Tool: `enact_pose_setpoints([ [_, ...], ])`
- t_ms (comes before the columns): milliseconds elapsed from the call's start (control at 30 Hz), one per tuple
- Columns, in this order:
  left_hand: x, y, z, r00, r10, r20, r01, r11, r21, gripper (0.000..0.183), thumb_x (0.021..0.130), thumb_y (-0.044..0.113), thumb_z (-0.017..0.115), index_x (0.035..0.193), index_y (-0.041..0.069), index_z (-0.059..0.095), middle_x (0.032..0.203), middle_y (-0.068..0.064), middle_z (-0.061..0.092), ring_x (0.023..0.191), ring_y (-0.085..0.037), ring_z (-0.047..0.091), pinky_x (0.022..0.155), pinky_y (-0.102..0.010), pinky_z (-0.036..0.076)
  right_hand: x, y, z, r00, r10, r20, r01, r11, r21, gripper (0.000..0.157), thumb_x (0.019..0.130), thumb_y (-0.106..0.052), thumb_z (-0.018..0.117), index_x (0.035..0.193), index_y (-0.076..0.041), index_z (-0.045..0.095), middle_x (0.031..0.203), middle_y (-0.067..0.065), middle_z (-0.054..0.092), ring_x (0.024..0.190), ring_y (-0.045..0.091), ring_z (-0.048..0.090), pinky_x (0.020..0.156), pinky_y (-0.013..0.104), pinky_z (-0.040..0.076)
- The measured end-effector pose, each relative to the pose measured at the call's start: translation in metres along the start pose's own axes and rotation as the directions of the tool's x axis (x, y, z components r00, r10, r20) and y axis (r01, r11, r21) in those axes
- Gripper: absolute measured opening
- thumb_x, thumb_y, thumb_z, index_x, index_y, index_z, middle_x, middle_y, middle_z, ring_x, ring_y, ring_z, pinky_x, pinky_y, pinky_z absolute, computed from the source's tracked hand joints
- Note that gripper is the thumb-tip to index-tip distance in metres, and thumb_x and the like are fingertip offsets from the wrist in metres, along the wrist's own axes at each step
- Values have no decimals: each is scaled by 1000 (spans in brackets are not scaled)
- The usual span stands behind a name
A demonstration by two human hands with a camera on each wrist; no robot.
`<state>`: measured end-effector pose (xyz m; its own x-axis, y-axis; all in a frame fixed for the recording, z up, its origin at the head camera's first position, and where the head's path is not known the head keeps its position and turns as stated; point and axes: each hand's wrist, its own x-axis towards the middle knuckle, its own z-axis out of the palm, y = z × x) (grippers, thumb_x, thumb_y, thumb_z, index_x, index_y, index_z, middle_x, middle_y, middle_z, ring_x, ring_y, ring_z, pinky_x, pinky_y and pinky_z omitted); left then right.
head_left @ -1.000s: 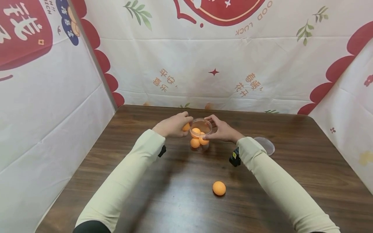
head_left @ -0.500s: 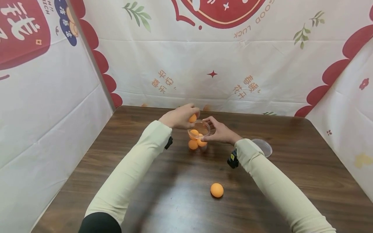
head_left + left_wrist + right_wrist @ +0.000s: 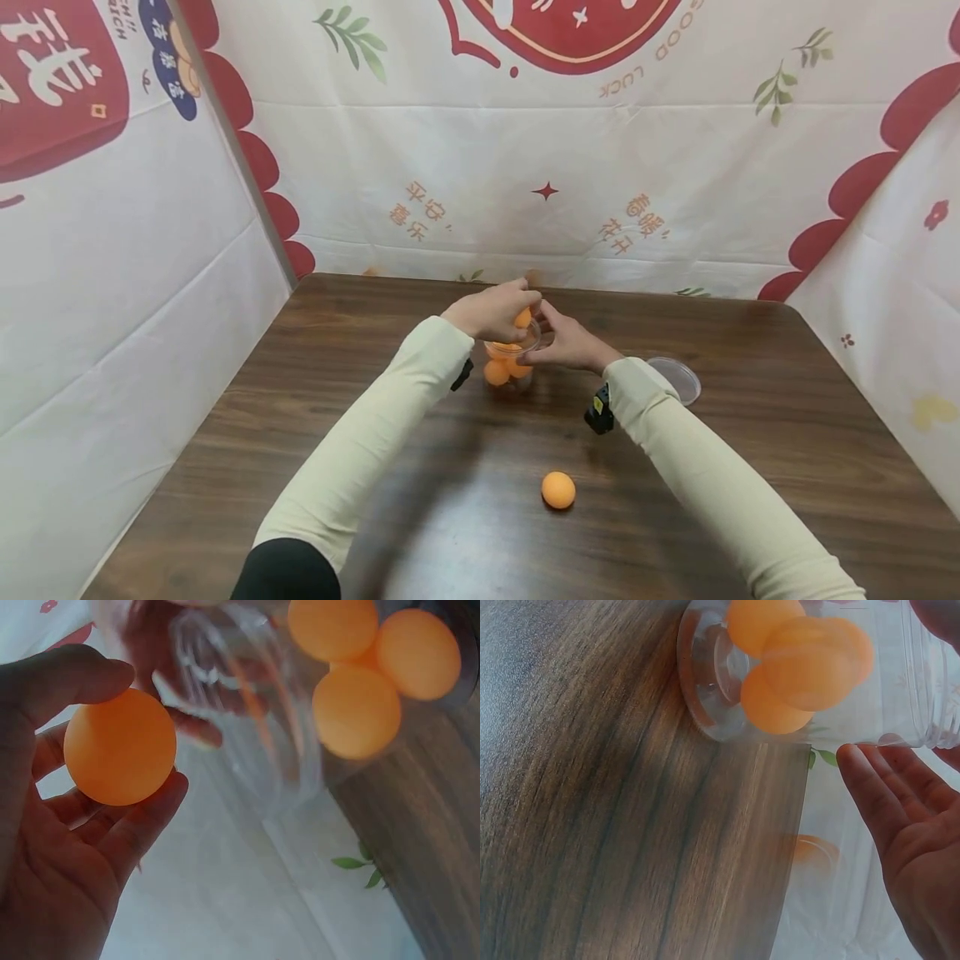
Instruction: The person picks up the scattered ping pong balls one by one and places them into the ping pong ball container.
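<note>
My left hand pinches an orange ping-pong ball between thumb and fingertips, just above the mouth of a clear plastic jar. The jar stands upright on the table with several orange ping-pong balls inside, near its bottom. My right hand holds the jar from the right, thumb and fingers on either side just under the rim. In the head view the left hand partly hides the jar's mouth.
Another orange ping-pong ball lies on the brown wooden table, nearer the person. A clear round lid lies right of the jar, beside the right forearm. Printed white cloth hangs behind the table and along its sides.
The left hand has carried its ball up from beside the jar and to the right, over the jar's mouth. The right hand keeps its hold on the jar. The head view has shifted slightly.
</note>
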<state>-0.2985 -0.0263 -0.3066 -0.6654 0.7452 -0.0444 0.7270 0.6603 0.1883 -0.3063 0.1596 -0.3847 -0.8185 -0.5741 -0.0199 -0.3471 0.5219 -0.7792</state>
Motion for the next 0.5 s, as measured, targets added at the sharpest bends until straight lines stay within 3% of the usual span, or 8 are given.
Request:
enact_pose_setpoints([
  [267,2,-5,14,998,-53,42,53,999,-4,31,91,15,62,121,9,58,105,-8,51,80,-16,48,69,-25,40,0,0,2,1000,-18,15,19,1000,-2,59,81,-29,76,122,-14,37,127,13,49,117,33,53,89,40,52],
  [500,1,-10,16,995,-74,65,76,997,-25,44,91,16,61,133,11,53,109,-8,51,81,-17,48,68,-25,39,1,1,-1,1000,-25,-7,25,999,-25,61,80,-27,77,127,-18,37,127,12,50,111,29,56,88,38,52],
])
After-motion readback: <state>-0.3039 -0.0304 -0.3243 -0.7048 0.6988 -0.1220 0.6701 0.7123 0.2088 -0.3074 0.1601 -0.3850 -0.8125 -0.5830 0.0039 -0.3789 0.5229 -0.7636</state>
